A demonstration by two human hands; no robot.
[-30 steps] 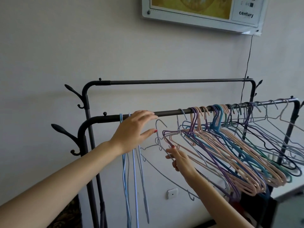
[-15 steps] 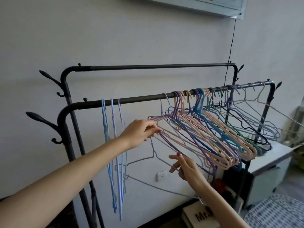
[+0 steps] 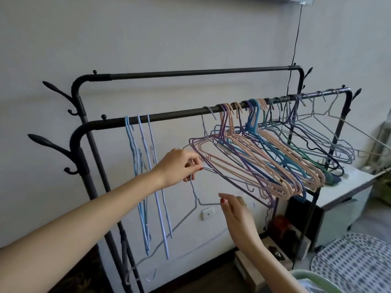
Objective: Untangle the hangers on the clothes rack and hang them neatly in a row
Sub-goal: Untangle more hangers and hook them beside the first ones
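A black two-rail clothes rack (image 3: 169,115) stands against the wall. Three light blue hangers (image 3: 143,166) hang edge-on in a row at the front rail's left. A tangled bunch of pink, purple, blue and green hangers (image 3: 264,161) crowds the middle and right of that rail, slanting down to the right. My left hand (image 3: 179,166) is pinched at the bunch's near corner, on the hook of a grey wire hanger (image 3: 195,199) that dangles below it, off the rail. My right hand (image 3: 234,210) is lower, fingers apart, thumb tip touching that hanger's shoulder wire.
Pale wire hangers (image 3: 330,127) hang at the rail's right end. A white cabinet (image 3: 349,187) stands behind the rack's right leg, a box (image 3: 249,269) on the floor below, a patterned cushion (image 3: 355,261) at lower right. Coat hooks (image 3: 48,144) stick out at left.
My left hand came down from the front rail and pinched the grey hanger's hook at the bunch's near corner. The grey hanger and my right hand dropped lower. The view shifted down and right.
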